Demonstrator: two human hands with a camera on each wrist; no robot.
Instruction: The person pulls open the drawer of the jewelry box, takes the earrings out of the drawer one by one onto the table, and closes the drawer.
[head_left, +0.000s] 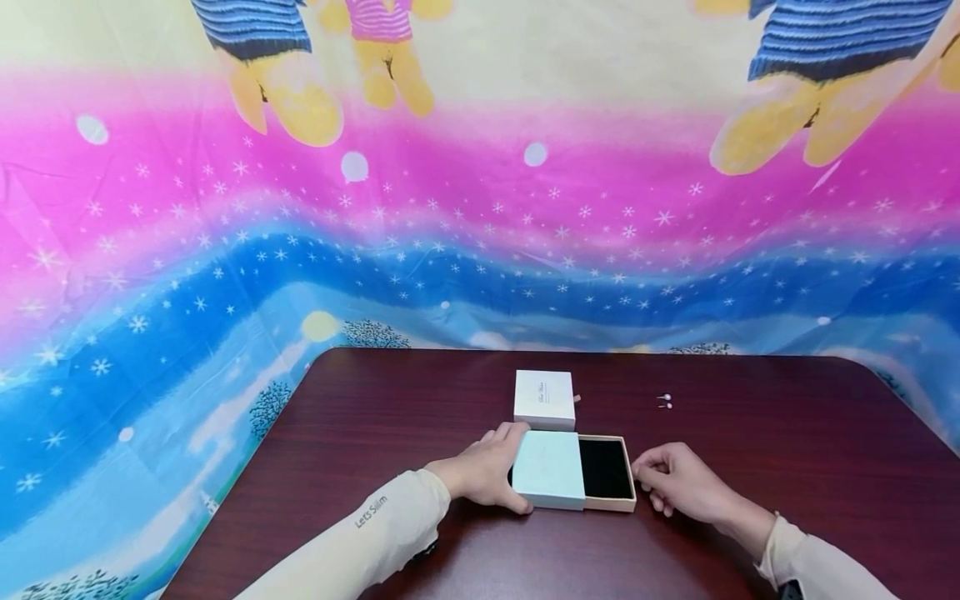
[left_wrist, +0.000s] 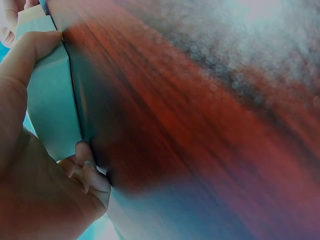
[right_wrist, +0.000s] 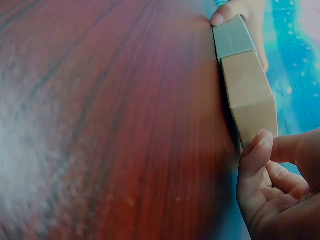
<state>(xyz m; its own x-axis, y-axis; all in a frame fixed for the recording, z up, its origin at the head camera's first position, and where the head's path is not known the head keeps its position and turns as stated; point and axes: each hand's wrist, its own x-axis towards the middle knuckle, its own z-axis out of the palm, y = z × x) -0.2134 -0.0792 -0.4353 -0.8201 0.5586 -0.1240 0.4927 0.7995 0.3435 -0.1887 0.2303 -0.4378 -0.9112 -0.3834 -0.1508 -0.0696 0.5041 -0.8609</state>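
A pale mint drawer box (head_left: 549, 468) lies flat on the table. Its tan inner drawer (head_left: 628, 492), lined in black, sticks out partway to the right. My left hand (head_left: 489, 467) grips the mint sleeve (left_wrist: 52, 100) from its left end, thumb on the near side and fingers at the far side. At the drawer's right end, the thumb and forefinger of my right hand (head_left: 686, 483) pinch together against the edge (right_wrist: 260, 117); whether a pull tab lies between them is hidden. The right hand's other fingers curl in below.
Behind the mint box stands a white box (head_left: 543, 398) with small print on its lid and a short tab on its right side. A pair of small earrings (head_left: 665, 402) lies on the dark red wood table (head_left: 420, 400). A patterned cloth (head_left: 480, 183) hangs behind.
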